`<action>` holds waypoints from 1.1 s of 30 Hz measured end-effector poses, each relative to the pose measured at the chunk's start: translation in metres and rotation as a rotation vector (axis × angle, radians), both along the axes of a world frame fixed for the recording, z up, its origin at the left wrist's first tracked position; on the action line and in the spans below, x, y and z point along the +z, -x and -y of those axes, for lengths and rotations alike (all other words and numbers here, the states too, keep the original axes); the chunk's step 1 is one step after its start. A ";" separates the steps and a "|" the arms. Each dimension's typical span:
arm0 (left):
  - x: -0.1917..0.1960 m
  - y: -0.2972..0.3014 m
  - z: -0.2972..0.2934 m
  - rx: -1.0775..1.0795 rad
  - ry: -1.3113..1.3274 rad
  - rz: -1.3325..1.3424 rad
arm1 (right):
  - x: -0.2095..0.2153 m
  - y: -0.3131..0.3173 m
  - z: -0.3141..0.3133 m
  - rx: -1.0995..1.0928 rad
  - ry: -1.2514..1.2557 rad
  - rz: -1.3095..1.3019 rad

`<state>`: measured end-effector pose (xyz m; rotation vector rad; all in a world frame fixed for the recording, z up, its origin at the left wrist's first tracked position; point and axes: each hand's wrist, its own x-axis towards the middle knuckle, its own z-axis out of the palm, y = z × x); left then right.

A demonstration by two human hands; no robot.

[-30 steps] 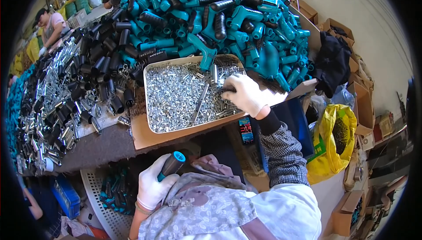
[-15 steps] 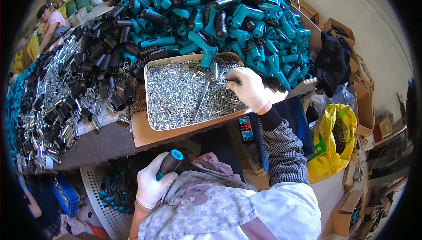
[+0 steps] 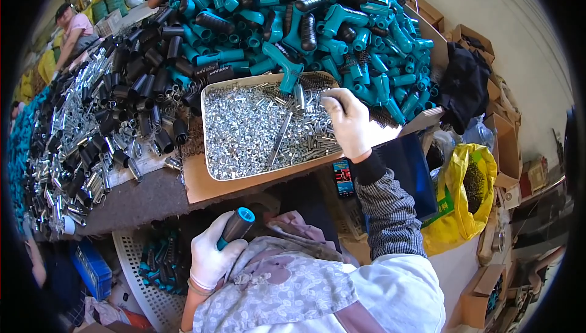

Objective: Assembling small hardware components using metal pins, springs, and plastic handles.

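White-gloved left hand (image 3: 207,253): at seven o'clock in our view, its fingers wrap around a black, smooth-looking cylinder with a teal ring at its mouth (image 3: 238,226); if the fabric slides on that surface, we could see it twist or drop.
Black cylinder: we find it near the patterned grey apron (image 3: 287,287), short of the tabletop (image 3: 146,202), with its mouth toward one o'clock; tipping that mouth down could spill anything inside, though we cannot tell whether it holds anything.
White-gloved right hand (image 3: 352,126): at two o'clock, over the tray's three o'clock side, its fingers curl inward; we cannot tell whether they pinch a part. Thick glove tips could pick up two pieces at once, or lose one.
Cream-rimmed rectangular tray (image 3: 206,131): its tiny loose silver metal pieces (image 3: 238,134) lie jumbled, so a wrong one could easily come up; a knock on the rim could scatter them.
Teal plastic angled housing (image 3: 284,64): it leans over the tray's twelve o'clock rim; a nudge from the heap of teal and black housings (image 3: 342,21) behind could push it into the metal pieces.
Dark phone with lit screen (image 3: 343,180): near five o'clock, close to the checked sleeve (image 3: 390,211); a careless elbow could knock it.
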<state>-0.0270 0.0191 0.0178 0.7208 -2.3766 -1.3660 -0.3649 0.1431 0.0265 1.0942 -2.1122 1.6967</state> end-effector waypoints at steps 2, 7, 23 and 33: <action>0.001 0.001 -0.001 -0.015 -0.025 -0.004 | 0.015 -0.024 -0.004 0.105 0.019 0.198; 0.008 0.009 0.000 -0.025 -0.043 0.027 | 0.022 -0.092 0.000 0.398 -0.194 0.237; -0.005 -0.004 0.010 -0.070 0.035 -0.039 | -0.003 -0.154 0.026 0.552 -0.294 -0.163; -0.011 -0.001 0.004 -0.009 -0.005 -0.172 | 0.008 -0.144 0.034 0.717 -0.267 -0.200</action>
